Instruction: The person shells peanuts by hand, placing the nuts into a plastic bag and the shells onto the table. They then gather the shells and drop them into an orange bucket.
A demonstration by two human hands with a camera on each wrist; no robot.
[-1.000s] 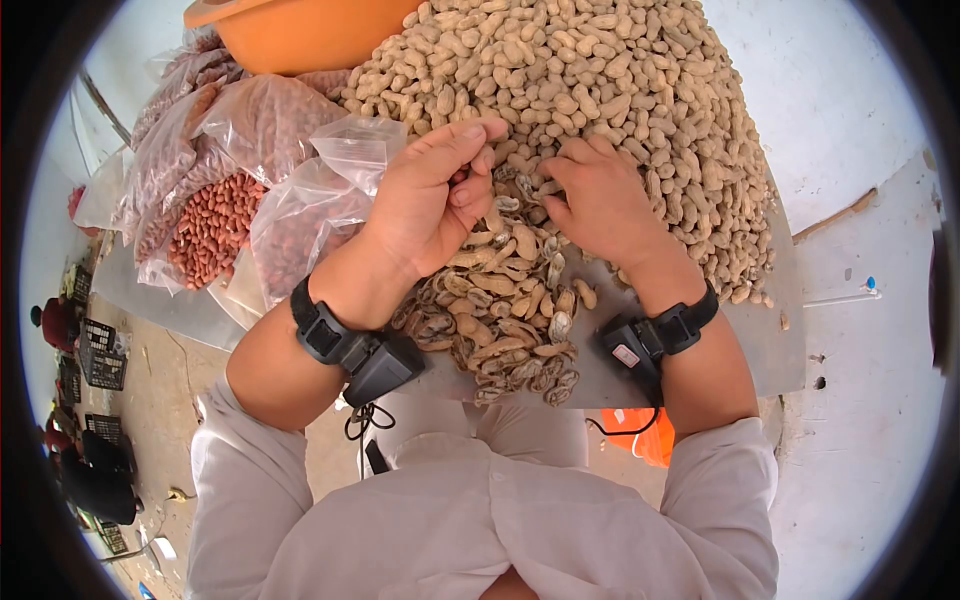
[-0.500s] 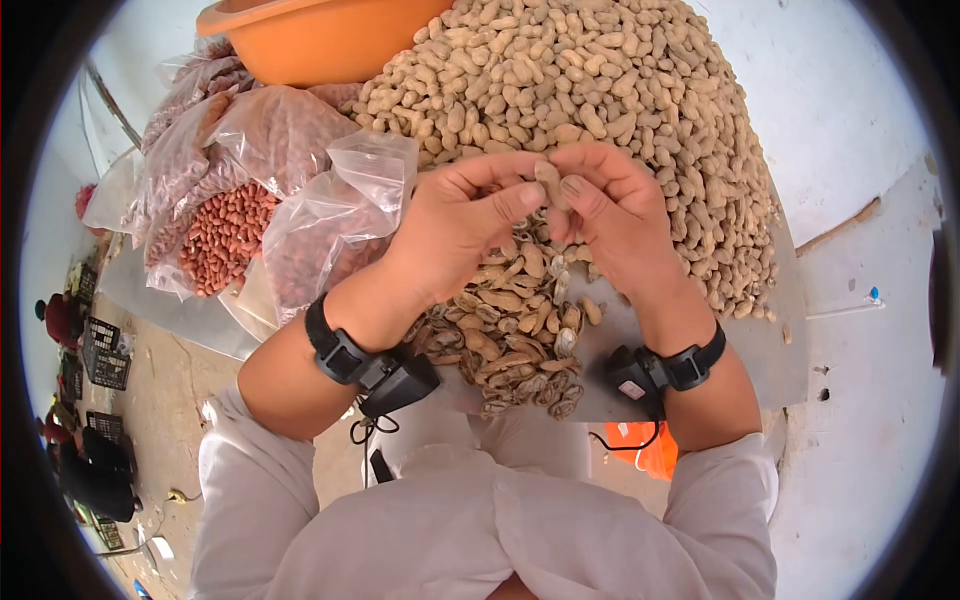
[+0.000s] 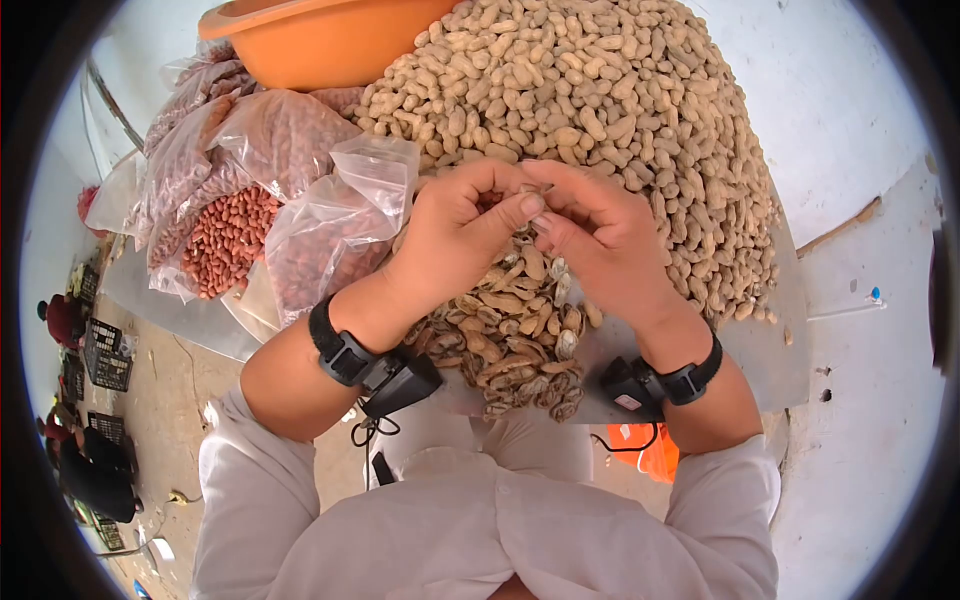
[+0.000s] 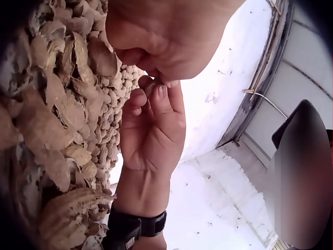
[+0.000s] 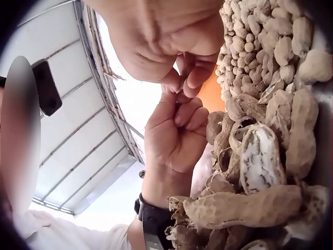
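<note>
The fingertips of my left hand (image 3: 455, 235) and right hand (image 3: 605, 240) meet above the heap of opened shells (image 3: 505, 325), pinching a peanut between them. Fingers cover most of this peanut. In the left wrist view, the left hand (image 4: 166, 39) is at the top and the right hand (image 4: 151, 133) below it, thumbs and fingertips close together. From the right wrist, the curled fingers of the left hand (image 5: 177, 135) show under the right hand (image 5: 161, 36). Beyond both hands rises a large pile of unshelled peanuts (image 3: 600, 85).
Bags of red kernels (image 3: 280, 135) lie on the left, one with its kernels (image 3: 228, 240) exposed. An orange basin (image 3: 330, 45) stands behind them. Under the table's front edge is an orange item (image 3: 655, 452). People and black crates (image 3: 107, 355) are at far left.
The right hand left the pile and came to the left hand with a peanut between them. Since then the fingers have closed over it, and both hands sit slightly lower in the view.
</note>
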